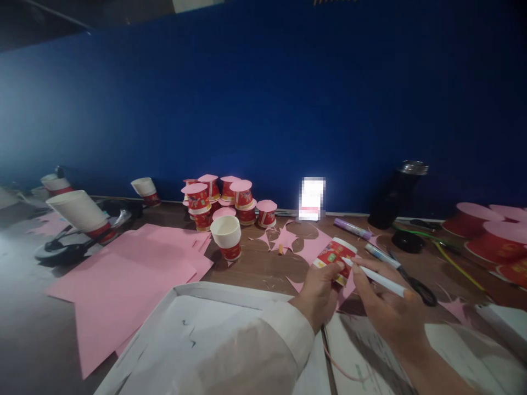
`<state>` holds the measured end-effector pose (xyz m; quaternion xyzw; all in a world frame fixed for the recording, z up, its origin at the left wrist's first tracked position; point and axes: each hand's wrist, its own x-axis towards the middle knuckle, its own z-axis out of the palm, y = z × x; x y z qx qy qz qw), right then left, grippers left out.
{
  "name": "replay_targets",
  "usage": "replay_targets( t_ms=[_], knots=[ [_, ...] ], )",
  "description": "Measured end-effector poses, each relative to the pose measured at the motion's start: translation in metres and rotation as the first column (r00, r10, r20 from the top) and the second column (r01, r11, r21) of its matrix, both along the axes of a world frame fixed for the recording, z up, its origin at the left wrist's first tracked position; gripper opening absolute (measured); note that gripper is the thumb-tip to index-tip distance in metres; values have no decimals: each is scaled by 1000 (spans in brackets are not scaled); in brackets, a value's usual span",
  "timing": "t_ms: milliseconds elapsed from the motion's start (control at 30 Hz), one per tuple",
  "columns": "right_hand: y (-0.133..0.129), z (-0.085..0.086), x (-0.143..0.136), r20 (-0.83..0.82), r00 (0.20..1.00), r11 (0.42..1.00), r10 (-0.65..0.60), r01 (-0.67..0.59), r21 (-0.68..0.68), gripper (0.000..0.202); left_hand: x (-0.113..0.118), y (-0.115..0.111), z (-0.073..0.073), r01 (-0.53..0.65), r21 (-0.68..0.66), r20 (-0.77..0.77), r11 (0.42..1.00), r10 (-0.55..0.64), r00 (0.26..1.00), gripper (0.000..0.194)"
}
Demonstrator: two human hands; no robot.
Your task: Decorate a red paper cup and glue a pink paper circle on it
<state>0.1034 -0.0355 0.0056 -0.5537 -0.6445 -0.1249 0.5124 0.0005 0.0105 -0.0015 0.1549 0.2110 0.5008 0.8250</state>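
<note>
My left hand [316, 298] is closed around a red printed paper cup [328, 253], which it holds tilted over the table. In my right hand [393, 315] is a slim white pen [381, 281] with an orange end, its tip against or very close to the cup's side; I cannot tell whether they touch. Pink paper scraps [315, 245] lie beneath and behind the cup. Just left of it, a short stack of paper cups [226, 235] stands upright. Beyond that, several upturned red cups [195, 198] carry pink paper discs on their bases.
Large pink sheets [135, 280] spread across the left, near a leaning cup stack [78, 211]. A purple tube [352, 228], black-handled scissors [423, 291] and a dark bottle [393, 195] are at right, before bigger red tubs [500, 241]. A blue partition [263, 99] rises behind.
</note>
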Motion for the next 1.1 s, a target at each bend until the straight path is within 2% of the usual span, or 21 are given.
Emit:
replay_targets(
  t_ms=[333, 600, 767, 967, 1100],
  knots=[
    [1, -3, 1, -46, 999, 1000, -5, 6, 16, 12, 0, 0, -1, -2, 6, -5, 1000, 2, 1000, 34],
    [0, -6, 2, -91, 996, 999, -11, 7, -43, 15, 0, 0, 1, -5, -3, 3, 1000, 5, 1000, 35],
    [-1, -4, 1, -48, 998, 999, -41, 40, -22, 15, 0, 0, 1, 4, 4, 3, 1000, -4, 1000, 34],
    [-1, -3, -1, -24, 1000, 1000, -16, 16, 7, 14, 1, 0, 0, 8, -24, 14, 1000, -7, 1000, 32],
    [0, -5, 0, -36, 999, 999, -39, 38, -29, 14, 1, -1, 0, 7, -34, 14, 999, -6, 1000, 33]
  ],
)
